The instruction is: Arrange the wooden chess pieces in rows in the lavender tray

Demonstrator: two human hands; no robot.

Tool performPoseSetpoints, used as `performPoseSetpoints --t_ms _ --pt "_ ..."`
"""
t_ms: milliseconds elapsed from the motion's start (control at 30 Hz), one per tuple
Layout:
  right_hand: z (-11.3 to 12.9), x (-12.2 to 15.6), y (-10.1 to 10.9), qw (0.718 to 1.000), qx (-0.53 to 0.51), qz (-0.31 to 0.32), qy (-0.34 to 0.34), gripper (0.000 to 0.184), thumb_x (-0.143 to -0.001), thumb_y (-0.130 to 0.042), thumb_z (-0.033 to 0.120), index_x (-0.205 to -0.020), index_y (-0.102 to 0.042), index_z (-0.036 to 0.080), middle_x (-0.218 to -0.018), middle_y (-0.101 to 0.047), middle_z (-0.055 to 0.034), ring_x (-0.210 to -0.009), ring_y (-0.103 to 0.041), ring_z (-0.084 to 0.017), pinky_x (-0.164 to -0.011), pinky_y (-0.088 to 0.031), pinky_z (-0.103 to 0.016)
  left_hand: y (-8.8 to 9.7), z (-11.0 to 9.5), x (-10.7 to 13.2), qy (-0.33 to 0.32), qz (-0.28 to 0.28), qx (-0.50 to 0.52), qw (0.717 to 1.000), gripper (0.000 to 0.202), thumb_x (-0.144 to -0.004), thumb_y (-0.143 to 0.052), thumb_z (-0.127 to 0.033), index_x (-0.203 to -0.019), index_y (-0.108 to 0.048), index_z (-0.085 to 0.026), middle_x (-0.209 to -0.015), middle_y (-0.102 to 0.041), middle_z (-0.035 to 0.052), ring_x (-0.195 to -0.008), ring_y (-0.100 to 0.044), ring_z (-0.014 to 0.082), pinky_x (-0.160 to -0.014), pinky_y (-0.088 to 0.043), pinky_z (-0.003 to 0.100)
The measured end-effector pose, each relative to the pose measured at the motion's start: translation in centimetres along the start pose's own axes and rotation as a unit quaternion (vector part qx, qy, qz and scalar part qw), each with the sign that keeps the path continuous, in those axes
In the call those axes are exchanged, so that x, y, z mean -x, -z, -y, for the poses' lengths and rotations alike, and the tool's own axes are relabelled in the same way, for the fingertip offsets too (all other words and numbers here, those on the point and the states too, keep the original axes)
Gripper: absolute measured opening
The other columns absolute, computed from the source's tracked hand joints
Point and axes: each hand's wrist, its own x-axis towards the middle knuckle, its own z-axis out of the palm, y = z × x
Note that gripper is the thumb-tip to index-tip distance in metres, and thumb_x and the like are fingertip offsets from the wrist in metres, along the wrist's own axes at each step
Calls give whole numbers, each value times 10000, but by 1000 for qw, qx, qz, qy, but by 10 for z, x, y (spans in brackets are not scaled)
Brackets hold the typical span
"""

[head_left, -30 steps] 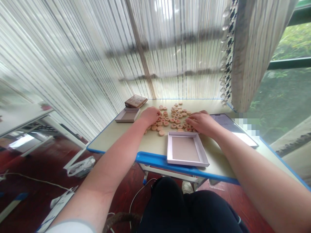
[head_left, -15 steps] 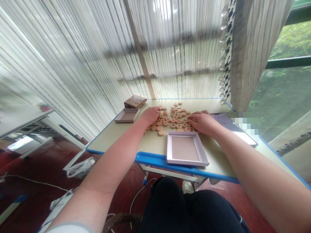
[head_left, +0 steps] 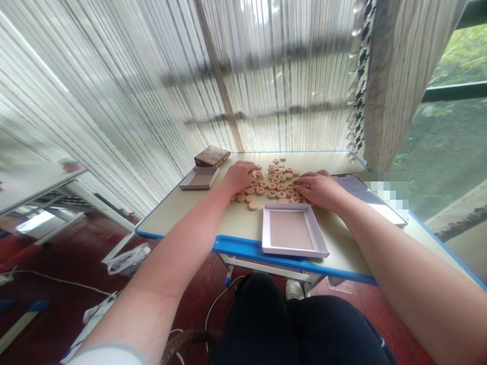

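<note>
Round wooden Chinese chess pieces [head_left: 281,194], marked with red or dark characters, lie loosely in a spread on the table. My left hand [head_left: 239,176] rests at the left side of the spread, fingers stretched out over the pieces beside it. On the opposite side, my right hand [head_left: 318,189] lies low with its fingers extended, touching pieces at the right edge. Neither hand appears to grip a piece, though some pieces are partly hidden under the fingers. An open shallow box tray [head_left: 291,230] sits in front of the pieces near the table's front edge.
A second shallow box part [head_left: 199,178] and a brown patterned box [head_left: 212,155] are at the table's back left. A large phone or tablet [head_left: 361,195] lies right of my right hand. The pale table [head_left: 163,215] has a blue rim; striped curtains hang behind.
My left hand has shifted slightly away from me, its fingers now reaching further along the pieces. My right hand stays almost in place. The view has tilted a little.
</note>
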Motion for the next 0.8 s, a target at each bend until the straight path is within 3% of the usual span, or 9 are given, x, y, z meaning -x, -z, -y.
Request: performPoseSetpoints --t_ms 133,300,367,467,600,700,800 --pt "0 -1 -3 1000 -15 -3 -10 378 -845 -400 441 -1018 -675 248 -1107 -631 -48 -989 -504 -263 -869 -386 -382 -4 -8 -2 -20 47 2 999 327 -868 -385 -302 -1086 -625 -258 -1127 -631 28 -1085 -528 175 -948 -386 322" --pt "12 1 12 998 -60 -13 2 343 -805 -464 416 -969 -692 220 -1038 -642 -78 -982 -502 -271 -863 -387 -381 -2 -11 -1 5 38 21 999 285 -833 -465 -367 -985 -661 -226 -1024 -665 53 -996 -571 199 -895 -407 327" --pt "20 5 26 992 -119 22 18 282 -773 -502 390 -888 -702 228 -937 -656 -60 -912 -538 -236 -797 -418 -337 -1 -10 0 6 32 41 999 266 -821 -490 -353 -989 -652 -224 -1022 -664 46 -967 -580 192 -874 -420 316" --pt "29 12 44 973 -193 122 21 246 -729 -524 318 -892 -684 227 -773 -649 -18 -691 -568 -167 -608 -432 -267 1 -10 2 4 2 75 997 279 -821 -496 -290 -1070 -606 -227 -1051 -654 31 -969 -577 175 -873 -427 300" --pt "30 17 49 966 -186 176 26 202 -666 -544 242 -811 -683 224 -709 -647 3 -624 -563 -148 -550 -416 -246 1 -12 4 -8 -39 114 993 328 -817 -484 -199 -1137 -555 -203 -1011 -659 34 -956 -576 155 -889 -429 294" --pt "29 15 41 971 -168 167 30 154 -672 -549 249 -740 -685 227 -685 -654 6 -614 -564 -148 -549 -414 -246 -1 -15 4 -30 -39 145 988 353 -774 -503 -127 -1118 -559 -182 -992 -656 35 -905 -589 134 -872 -446 276" --pt "29 11 34 978 -163 120 43 150 -690 -553 257 -737 -691 224 -701 -666 0 -638 -573 -150 -593 -424 -251 -3 -17 4 -28 -30 150 988 340 -735 -518 -92 -1051 -601 -186 -999 -650 36 -886 -597 133 -863 -460 282"
